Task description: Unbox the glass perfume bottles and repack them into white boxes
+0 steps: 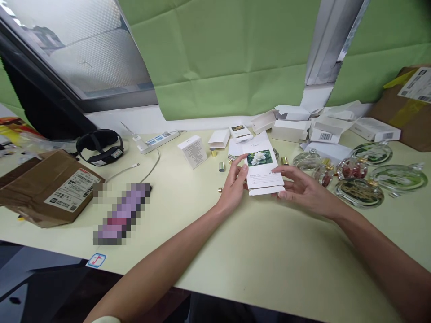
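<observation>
A white carton (263, 178), printed with a white flower on green leaves, is held up above the table between my two hands. My left hand (236, 179) grips its left edge, thumb on the near side. At its lower right corner, the fingers and thumb of my right hand (301, 186) close around the edge. The carton's near end shows a folded flap. Gold caps (221, 167) stand on the table beyond my left hand. Oval glass bottles (358, 193) with flower pictures, and round ones with red contents (352, 168), lie to the right of my right hand.
White cartons (291, 130) pile up along the wall. A printed white box (192, 151) stands left of them. Farther left are a power strip (163, 140), a black headset (100, 148), a brown parcel (50, 188) and a blurred-out phone-like object (123, 215). Another parcel (404, 110) sits at right.
</observation>
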Demonstrator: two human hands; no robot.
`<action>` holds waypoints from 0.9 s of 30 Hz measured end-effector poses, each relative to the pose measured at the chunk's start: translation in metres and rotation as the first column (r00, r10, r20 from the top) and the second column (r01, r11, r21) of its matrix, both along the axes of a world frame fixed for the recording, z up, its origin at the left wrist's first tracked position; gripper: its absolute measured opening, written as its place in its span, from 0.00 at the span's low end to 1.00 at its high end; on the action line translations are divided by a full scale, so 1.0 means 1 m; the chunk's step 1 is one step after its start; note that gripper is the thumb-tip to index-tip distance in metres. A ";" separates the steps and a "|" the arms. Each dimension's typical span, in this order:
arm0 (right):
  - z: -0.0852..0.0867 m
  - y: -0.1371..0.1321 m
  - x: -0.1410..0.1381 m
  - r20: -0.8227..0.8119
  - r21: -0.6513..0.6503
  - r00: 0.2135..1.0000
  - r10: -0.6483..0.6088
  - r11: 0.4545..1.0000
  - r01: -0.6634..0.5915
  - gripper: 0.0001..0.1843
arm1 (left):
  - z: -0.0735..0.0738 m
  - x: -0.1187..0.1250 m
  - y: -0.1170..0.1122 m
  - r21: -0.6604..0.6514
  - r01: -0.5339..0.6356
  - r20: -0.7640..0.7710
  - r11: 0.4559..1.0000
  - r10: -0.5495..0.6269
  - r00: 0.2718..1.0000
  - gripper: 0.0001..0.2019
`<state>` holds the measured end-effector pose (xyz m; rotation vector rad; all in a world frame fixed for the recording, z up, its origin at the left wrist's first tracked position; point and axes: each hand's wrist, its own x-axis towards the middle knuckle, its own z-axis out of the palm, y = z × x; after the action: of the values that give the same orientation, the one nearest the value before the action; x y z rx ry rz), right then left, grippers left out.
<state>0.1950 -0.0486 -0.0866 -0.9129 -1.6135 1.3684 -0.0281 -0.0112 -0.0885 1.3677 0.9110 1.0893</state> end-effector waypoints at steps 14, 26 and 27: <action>0.003 0.004 0.004 -0.012 0.003 0.996 -0.093 0.996 0.093 0.25 | -0.003 0.002 -0.009 0.222 0.198 -0.107 0.955 -0.178 0.978 0.31; 0.002 0.004 0.004 -0.005 0.013 0.996 -0.088 0.996 0.088 0.25 | -0.005 0.003 -0.009 0.214 0.197 -0.094 0.957 -0.181 0.979 0.30; 0.002 0.004 0.004 -0.007 0.013 0.996 -0.085 0.996 0.085 0.25 | -0.005 0.003 -0.009 0.212 0.195 -0.090 0.958 -0.180 0.980 0.30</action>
<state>0.1990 -0.0445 -0.0849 -0.9579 -1.5595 1.2995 -0.0251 -0.0205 -0.0934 1.6492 0.7082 1.0233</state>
